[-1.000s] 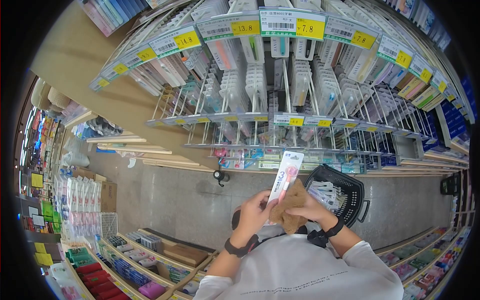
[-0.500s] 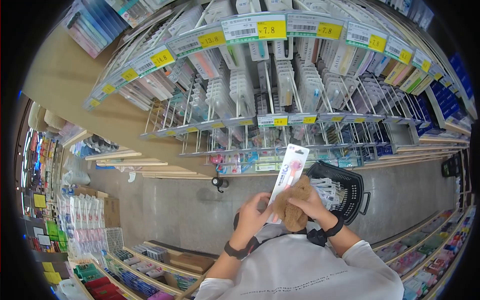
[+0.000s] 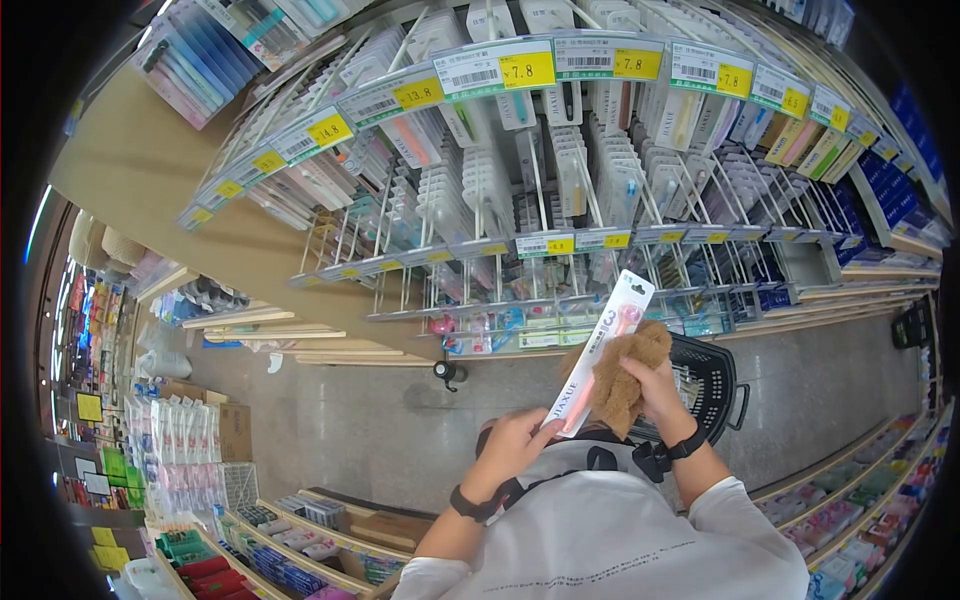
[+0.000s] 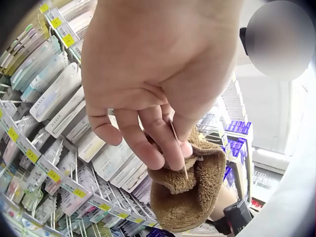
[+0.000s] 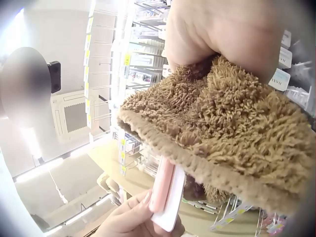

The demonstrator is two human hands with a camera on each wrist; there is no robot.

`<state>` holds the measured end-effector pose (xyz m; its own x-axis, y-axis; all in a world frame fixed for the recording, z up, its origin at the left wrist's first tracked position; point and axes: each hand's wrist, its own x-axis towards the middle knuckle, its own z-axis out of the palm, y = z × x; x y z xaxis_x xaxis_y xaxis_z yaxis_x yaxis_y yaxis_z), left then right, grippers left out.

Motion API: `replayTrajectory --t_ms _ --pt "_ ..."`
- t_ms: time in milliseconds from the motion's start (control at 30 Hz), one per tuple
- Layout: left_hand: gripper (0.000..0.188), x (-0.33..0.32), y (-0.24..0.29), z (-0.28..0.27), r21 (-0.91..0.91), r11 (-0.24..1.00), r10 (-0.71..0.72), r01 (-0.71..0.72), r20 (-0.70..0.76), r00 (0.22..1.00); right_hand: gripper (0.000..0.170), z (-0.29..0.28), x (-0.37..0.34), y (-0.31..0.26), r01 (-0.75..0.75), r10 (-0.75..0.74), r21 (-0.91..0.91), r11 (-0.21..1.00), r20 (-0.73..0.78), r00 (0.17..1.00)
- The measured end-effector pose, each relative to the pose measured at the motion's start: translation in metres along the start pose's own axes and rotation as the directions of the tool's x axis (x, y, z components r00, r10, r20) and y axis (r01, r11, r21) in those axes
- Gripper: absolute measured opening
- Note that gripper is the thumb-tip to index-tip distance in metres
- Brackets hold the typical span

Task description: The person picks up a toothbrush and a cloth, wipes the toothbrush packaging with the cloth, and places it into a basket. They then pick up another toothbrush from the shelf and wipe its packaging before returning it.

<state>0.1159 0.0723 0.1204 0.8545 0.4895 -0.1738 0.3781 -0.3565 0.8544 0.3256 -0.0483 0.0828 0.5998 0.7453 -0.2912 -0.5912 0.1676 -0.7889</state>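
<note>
My left hand (image 3: pixel 510 448) pinches the lower end of a packaged toothbrush (image 3: pixel 598 355), a pink brush on a long white card. In the left wrist view that card (image 4: pixel 178 147) appears edge-on between thumb and fingers. A fluffy brown cloth (image 3: pixel 640 362) is bunched in my right hand (image 3: pixel 655 390), against the right side of the package. From the right wrist, the cloth (image 5: pixel 222 133) fills much of the view, its hemmed edge overlapping the upper part of the pink handle (image 5: pixel 163 185). Fingertips of the right hand are hidden in the pile there.
Racks of packaged toothbrushes (image 3: pixel 470 195) with price tags (image 3: pixel 500 70) stand in front. A black shopping basket (image 3: pixel 715 385) is on the floor at right, partly hidden by the right hand. Low shelves of goods (image 3: pixel 290 545) lie behind, and a small black object (image 3: pixel 448 373) is on the floor.
The packaged toothbrush and the cloth have shifted right and a little upward. My left fingers now grip nearer the package's bottom end, and more of its front shows.
</note>
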Motion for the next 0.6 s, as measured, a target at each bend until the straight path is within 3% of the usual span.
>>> replayTrajectory --t_ms 100,133,233,367,433,500,600 --pt "0.024 -0.002 -0.006 -0.003 0.009 0.998 0.068 -0.068 -0.008 0.998 0.043 0.000 0.004 -0.012 0.053 -0.051 0.031 0.998 -0.055 0.997" --pt "0.026 -0.003 -0.007 -0.005 0.013 0.994 0.108 -0.108 -0.026 0.994 0.042 -0.005 0.008 -0.019 0.116 -0.106 0.074 0.990 -0.137 0.985" --pt "0.024 -0.009 -0.006 -0.016 0.009 0.999 0.046 -0.047 0.050 0.998 0.037 -0.021 0.016 -0.045 0.246 -0.202 0.140 0.959 -0.275 0.940" --pt "0.021 -0.013 -0.009 -0.026 0.021 0.992 0.122 -0.122 0.001 0.993 0.039 -0.037 0.008 -0.055 0.198 -0.177 0.148 0.969 -0.142 0.974" --pt "0.019 -0.013 -0.001 -0.031 0.021 0.992 0.123 -0.121 -0.110 0.986 0.040 -0.041 0.001 -0.051 0.146 -0.135 0.124 0.982 -0.091 0.987" --pt "0.019 -0.011 -0.007 -0.032 -0.012 0.994 0.107 -0.111 -0.151 0.983 0.044 -0.042 -0.004 -0.047 0.129 -0.128 -0.017 0.992 0.056 0.990" --pt "0.013 -0.012 -0.012 -0.036 0.007 0.995 0.097 -0.101 -0.334 0.938 0.046 -0.047 -0.006 -0.048 0.077 -0.077 -0.035 0.996 0.015 0.997"
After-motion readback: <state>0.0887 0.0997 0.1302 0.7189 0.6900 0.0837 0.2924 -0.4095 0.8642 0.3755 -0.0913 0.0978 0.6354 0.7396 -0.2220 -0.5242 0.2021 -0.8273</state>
